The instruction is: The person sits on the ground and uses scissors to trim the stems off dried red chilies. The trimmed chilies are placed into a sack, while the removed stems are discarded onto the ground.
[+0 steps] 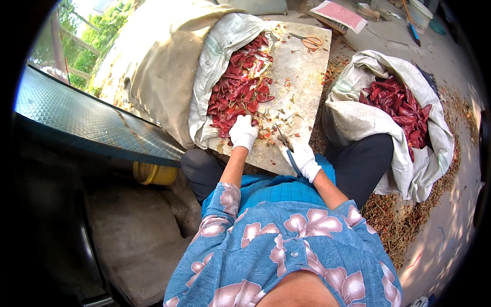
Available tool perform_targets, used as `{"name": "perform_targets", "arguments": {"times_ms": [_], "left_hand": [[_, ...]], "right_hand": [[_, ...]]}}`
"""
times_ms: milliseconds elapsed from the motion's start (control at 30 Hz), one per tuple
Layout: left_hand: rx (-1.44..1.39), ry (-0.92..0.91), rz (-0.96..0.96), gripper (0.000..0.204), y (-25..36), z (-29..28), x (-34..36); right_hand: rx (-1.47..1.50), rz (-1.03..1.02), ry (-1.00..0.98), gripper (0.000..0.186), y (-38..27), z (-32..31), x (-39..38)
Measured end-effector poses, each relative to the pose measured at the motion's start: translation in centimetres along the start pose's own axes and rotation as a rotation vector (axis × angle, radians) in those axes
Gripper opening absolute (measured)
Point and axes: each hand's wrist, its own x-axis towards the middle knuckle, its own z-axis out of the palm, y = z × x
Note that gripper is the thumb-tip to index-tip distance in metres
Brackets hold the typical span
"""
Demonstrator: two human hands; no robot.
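Note:
My left hand [243, 133], in a white glove, is closed at the near edge of a pile of dried red chili peppers [232, 97]. A bit of red pepper shows by its fingertips; the rest of what it grips is hidden. My right hand [304, 157], gloved in white too, is closed around scissors [289, 153] with blue handles. Their blades point up and left over the board [299, 66], just right of my left hand. The pile spills from the mouth of a white woven sack [204, 87] onto the board, among scattered stems and seeds.
Orange-handled scissors [309, 42] lie at the board's far end. On the right stands an open white sack [350, 112] with more red peppers [396, 105]. Stem litter [396, 233] covers the floor around it. A yellow bucket [158, 174] and a metal sheet [82, 105] are at left.

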Motion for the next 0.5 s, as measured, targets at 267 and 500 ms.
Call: {"name": "perform_targets", "arguments": {"times_ms": [267,500], "left_hand": [[-0.975,0.080,0.034,0.032,-1.6,-1.5,-2.9],[-0.995,0.021,-0.044,0.020,1.8,-3.7,-6.9]], "right_hand": [[-0.269,-0.084,0.098,0.044,-1.3,-1.3,-0.3],[-0.405,-0.208,0.139,0.042,-1.8,-1.7,-0.7]]}}
